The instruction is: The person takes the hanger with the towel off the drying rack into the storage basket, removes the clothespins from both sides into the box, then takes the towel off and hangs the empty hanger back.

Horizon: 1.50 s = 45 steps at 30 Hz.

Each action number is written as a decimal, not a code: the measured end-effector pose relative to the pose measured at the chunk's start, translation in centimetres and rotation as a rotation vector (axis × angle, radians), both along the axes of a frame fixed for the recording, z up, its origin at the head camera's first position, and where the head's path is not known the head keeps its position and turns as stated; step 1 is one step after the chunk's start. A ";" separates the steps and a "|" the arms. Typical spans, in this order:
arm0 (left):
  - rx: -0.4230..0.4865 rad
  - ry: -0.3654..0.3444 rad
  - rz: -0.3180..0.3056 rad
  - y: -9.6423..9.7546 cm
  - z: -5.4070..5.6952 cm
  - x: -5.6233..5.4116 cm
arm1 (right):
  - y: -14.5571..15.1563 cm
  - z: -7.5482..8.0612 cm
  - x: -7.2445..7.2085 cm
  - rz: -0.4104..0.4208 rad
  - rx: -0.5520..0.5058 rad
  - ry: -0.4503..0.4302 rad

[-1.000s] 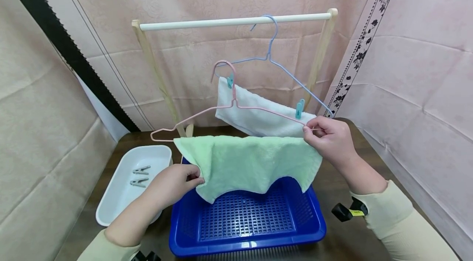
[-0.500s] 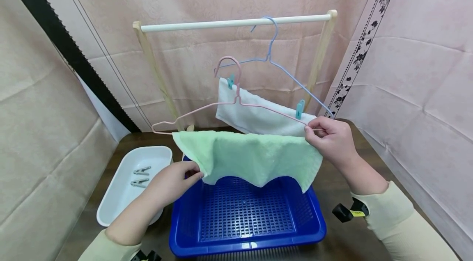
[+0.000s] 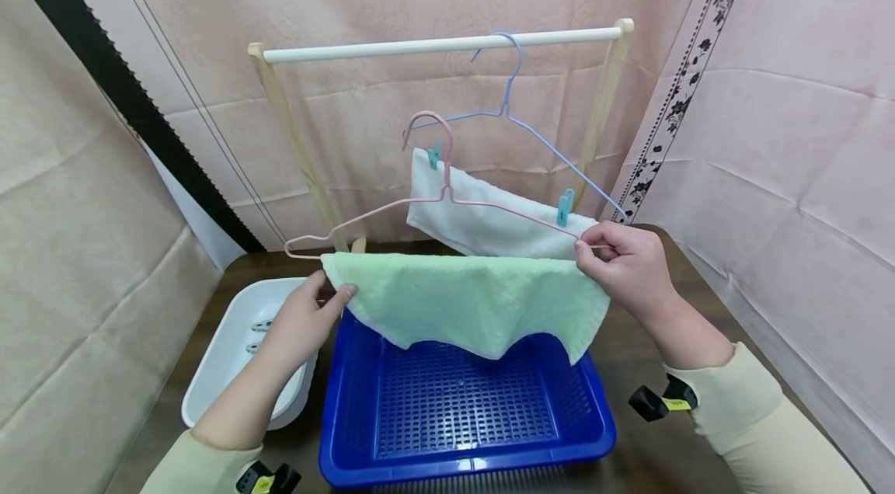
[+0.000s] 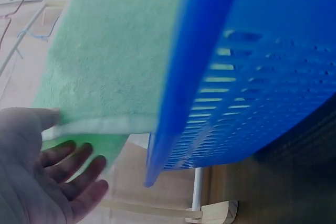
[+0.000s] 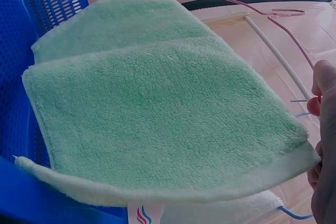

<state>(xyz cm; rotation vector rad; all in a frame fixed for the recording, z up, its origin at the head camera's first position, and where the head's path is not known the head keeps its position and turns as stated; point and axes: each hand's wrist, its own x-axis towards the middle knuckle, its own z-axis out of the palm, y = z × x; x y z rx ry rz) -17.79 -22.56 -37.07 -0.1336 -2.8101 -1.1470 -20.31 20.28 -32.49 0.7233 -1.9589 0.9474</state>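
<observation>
A light green towel (image 3: 461,296) hangs folded over the lower bar of a pink hanger (image 3: 381,208). My right hand (image 3: 625,261) pinches the hanger's right end beside the towel's corner. At the towel's left edge is my left hand (image 3: 304,319), thumb at the hem and fingers spread apart. In the left wrist view the left hand (image 4: 47,166) shows a gap between thumb and fingers, with the green towel (image 4: 110,61) beside them. The right wrist view has the right hand (image 5: 326,129) at the towel's edge.
A blue basket (image 3: 468,467) stands below the towel. To its left, a white tray (image 3: 210,370) holds clips (image 3: 262,325), partly behind my left arm. A rack (image 3: 391,48) carries a blue hanger (image 3: 541,137) with a white towel (image 3: 489,206) under teal clips (image 3: 565,206).
My left hand has moved up and left along the towel's left edge, loosening from its lower corner. The towel's left side hangs flatter now. The right hand has stayed in place.
</observation>
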 end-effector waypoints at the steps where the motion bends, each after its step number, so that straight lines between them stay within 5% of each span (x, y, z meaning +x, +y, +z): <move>1: 0.032 0.011 0.017 -0.1 0.1 -0.1 | -0.2 0.2 0.2 0.005 -0.001 0.001; 8: 0.218 0.079 0.112 -0.4 0.9 -0.1 | -0.8 1.2 1.1 0.021 -0.002 0.008; 15: 0.201 0.109 0.144 -0.2 1.1 0.1 | -0.9 1.2 0.8 0.020 -0.003 -0.004; 29: -0.005 0.130 0.008 1.1 0.9 1.1 | 0.1 -0.6 -0.4 -0.025 0.012 -0.022; 45: -0.148 0.132 -0.098 3.4 0.7 1.3 | -0.6 -0.6 -0.3 0.018 0.018 -0.048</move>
